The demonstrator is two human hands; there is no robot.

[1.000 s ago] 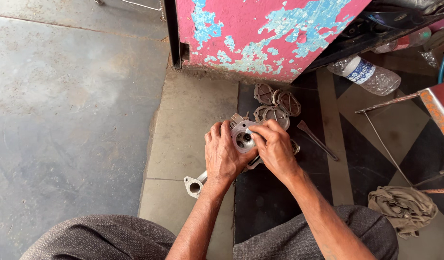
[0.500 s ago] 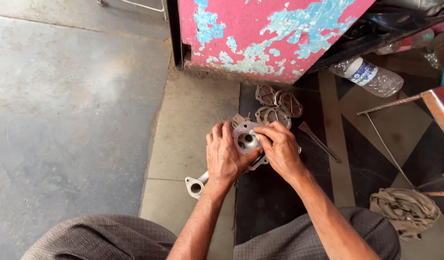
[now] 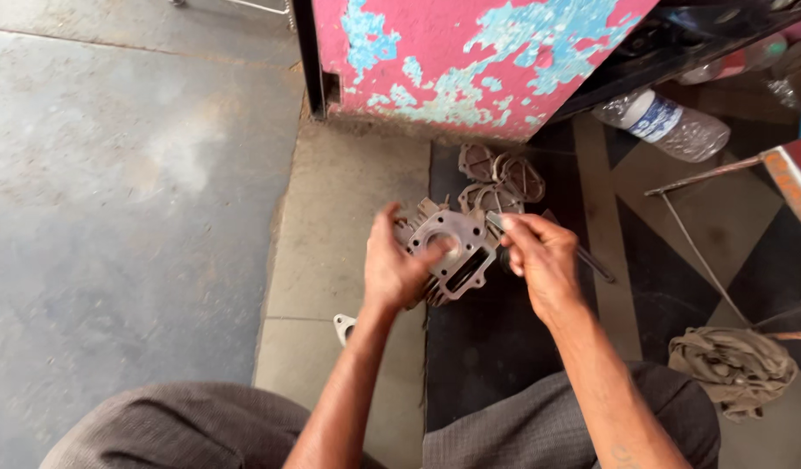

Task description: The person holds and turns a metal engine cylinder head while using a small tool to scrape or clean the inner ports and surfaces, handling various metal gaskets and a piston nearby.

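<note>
From the head camera, you look down over your knees at a patched floor; your left hand (image 3: 396, 274) is clamped on a grey metal engine block (image 3: 448, 252) — a finned casting with a round bore and a flat flange face turned up toward you — and holds it clear of the floor, above the seam between the pale concrete slab (image 3: 348, 217) and the dark mat (image 3: 487, 347); your fingers wrap its left side, thumb near the bore. Your right hand (image 3: 539, 260) sits just beside the block's right edge, fingers pinched together on a thin flat metal piece (image 3: 496, 222) whose tip touches the block's upper right corner; what kind of piece it is, you cannot tell through the blur. Just beyond the block, several flat metal gaskets (image 3: 500, 178) lie in a loose pile on the mat, near the foot of a pink panel with peeling blue paint (image 3: 470, 52); a small pale flange (image 3: 343, 326) peeks out on the slab under your left wrist. To the right — well apart — a clear plastic bottle (image 3: 665, 122) lies on its side, and a crumpled khaki rag (image 3: 735, 369) rests by your right knee.
</note>
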